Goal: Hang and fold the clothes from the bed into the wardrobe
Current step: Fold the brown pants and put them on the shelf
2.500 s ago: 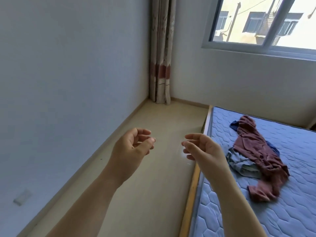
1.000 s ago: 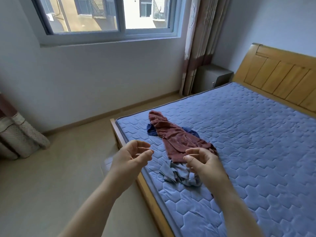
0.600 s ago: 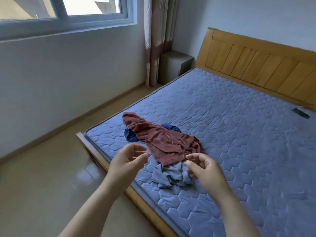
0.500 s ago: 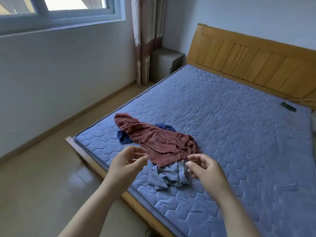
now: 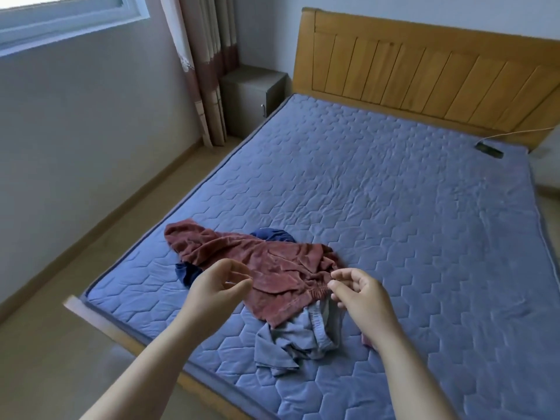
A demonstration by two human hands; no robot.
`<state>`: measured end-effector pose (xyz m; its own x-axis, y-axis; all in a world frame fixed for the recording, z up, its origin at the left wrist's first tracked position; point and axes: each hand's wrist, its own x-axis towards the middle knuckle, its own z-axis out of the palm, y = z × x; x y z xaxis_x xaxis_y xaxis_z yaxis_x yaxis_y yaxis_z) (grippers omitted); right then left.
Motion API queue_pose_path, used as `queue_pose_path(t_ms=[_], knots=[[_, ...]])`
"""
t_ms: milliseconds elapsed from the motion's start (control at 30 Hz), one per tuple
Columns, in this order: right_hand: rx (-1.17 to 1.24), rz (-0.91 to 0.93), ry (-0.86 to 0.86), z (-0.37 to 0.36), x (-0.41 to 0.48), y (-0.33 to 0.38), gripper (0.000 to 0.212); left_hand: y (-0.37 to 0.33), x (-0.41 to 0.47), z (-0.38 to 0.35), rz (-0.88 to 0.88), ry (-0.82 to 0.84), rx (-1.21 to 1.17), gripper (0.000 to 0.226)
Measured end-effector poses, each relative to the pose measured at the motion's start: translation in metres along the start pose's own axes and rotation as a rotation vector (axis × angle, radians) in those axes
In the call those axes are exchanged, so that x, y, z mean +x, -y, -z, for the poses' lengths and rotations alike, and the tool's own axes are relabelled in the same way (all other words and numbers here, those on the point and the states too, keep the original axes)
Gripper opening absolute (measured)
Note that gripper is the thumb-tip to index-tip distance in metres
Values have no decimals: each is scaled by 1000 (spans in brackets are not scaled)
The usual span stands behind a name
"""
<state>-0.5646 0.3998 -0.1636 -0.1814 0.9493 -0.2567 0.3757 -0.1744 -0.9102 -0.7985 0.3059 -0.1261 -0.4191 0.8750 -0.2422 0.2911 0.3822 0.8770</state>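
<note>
The left hand [image 5: 218, 287] hovers over the clothes on the bed [image 5: 394, 207], fingers loosely curled and holding nothing. The red garment [image 5: 272, 262], lying over a blue garment [image 5: 274, 236] and a grey garment [image 5: 297, 334], looks soft and light, and its gathered hem seems the best place to pinch. The right hand [image 5: 360, 295] hovers there, fingers half curled, also empty.

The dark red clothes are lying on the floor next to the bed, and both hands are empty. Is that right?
Not quite. The dark red garment lies on the blue mattress, near the foot end of the bed, not on the floor. The head view shows this. The rest is right: the left hand and the right hand hold nothing.
</note>
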Motion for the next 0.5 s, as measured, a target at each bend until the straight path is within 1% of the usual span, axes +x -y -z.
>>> queue_pose_path(t_ms=[67, 267, 400, 500], knots=[[-8, -18, -14, 2, 12, -4, 4, 3, 19, -7, 8, 25, 31, 11], [-68, -134, -37, -1, 32, -29, 7, 26, 67, -28, 23, 168, 171, 10], [-105, -201, -92, -17, 39, -48, 9, 53, 96, -37, 30, 262, 272, 11], [-105, -288, -133, -32, 41, -66, 11, 79, 117, -41, 36, 358, 364, 10]])
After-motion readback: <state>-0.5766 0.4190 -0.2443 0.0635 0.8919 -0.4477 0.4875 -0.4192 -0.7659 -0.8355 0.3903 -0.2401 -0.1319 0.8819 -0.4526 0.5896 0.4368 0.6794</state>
